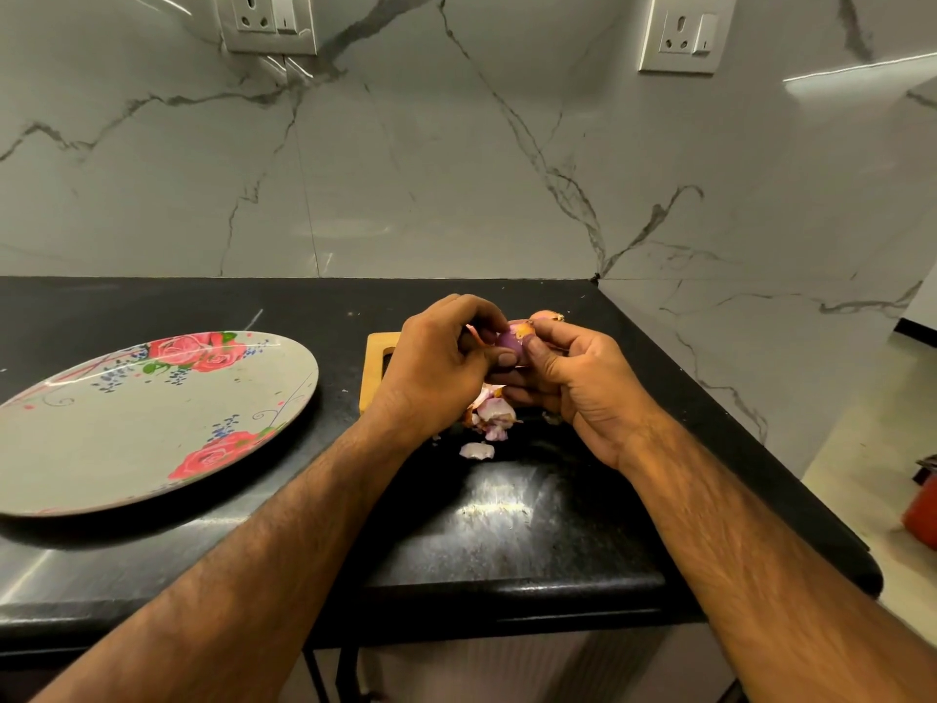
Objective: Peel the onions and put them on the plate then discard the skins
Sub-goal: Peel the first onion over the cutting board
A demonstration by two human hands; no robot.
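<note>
Beside the black counter edge sits a grey plate patterned with red roses; right of the plate, a purple onion and pale pink skins.

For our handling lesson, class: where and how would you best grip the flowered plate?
By its right rim, coming in low from the right, nearest the left hand. The plate lies flat, too wide to span; the shadow under its edge suggests the rim stands clear of the counter, so fingers could probably slip under, thumb on top.
</note>
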